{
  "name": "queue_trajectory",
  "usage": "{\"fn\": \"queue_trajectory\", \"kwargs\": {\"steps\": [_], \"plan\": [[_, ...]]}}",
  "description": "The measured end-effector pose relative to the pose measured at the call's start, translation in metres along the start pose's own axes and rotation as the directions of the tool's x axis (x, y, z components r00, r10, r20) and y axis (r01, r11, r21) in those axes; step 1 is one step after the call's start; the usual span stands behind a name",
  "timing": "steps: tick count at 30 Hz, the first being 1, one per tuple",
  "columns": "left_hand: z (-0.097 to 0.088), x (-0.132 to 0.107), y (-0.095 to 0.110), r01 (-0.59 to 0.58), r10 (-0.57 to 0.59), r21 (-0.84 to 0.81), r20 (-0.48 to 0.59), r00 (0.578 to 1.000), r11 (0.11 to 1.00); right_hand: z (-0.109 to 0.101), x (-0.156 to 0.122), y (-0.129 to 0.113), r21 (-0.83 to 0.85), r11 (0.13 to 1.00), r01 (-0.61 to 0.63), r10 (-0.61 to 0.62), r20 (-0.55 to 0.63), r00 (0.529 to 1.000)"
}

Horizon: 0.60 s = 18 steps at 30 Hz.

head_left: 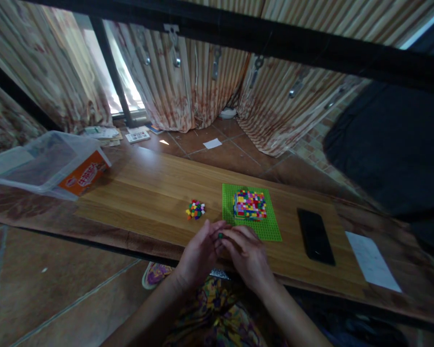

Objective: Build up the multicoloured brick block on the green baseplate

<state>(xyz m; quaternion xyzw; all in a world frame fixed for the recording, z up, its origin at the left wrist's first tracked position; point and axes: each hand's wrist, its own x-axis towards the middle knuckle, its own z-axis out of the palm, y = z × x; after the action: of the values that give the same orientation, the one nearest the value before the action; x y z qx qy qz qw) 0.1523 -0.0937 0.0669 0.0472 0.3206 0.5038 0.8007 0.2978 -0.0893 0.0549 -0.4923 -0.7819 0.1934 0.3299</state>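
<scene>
wooden desk (144, 188) before striped curtains (202, 96), two hands meeting over one small green brick (220, 235)

the small green brick sits at lower centre of the frame, at the fingertips where the hands come together. the thumb and forefinger of the right hand (251, 255) appear to pinch it; the fingers of the left hand (197, 255) are curved and close together beside it, and whether they grip it too, i cannot tell.

for a piece this tiny, a light hold by its sides seems best, leaving top and underside free so its way up can be checked. turning it between both hands' tips should be steadier than rolling it in one, and keeping the left palm cupped beneath would catch a slip.

just beyond the fingers, right of centre, a block of many-coloured bricks (250, 205) stands on a green baseplate (273, 226); wrists are best kept from brushing its near edge. left of the baseplate lies a loose brick pile (196, 210). farther out, a black phone (316, 236) and a white sheet (374, 262) lie at lower right, and a clear plastic box (39, 168) stands at the left edge.
</scene>
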Motion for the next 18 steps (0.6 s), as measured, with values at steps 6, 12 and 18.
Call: {"fn": "queue_trajectory", "kwargs": {"steps": [6,12,18], "plan": [[0.004,0.0,-0.008,-0.018,0.017,0.08,0.012,1.0,0.997,0.004,-0.001,0.004,-0.097,0.995,0.015,-0.017,-0.014,1.0],[0.004,0.007,-0.016,-0.018,0.017,0.101,0.009,1.0,0.995,-0.007,0.0,0.005,-0.065,0.998,-0.011,0.009,-0.027,1.0],[-0.006,0.003,-0.009,-0.032,0.043,0.171,-0.062,0.997,0.985,-0.036,0.024,0.05,0.043,0.983,-0.181,0.185,-0.315,0.931]]}}
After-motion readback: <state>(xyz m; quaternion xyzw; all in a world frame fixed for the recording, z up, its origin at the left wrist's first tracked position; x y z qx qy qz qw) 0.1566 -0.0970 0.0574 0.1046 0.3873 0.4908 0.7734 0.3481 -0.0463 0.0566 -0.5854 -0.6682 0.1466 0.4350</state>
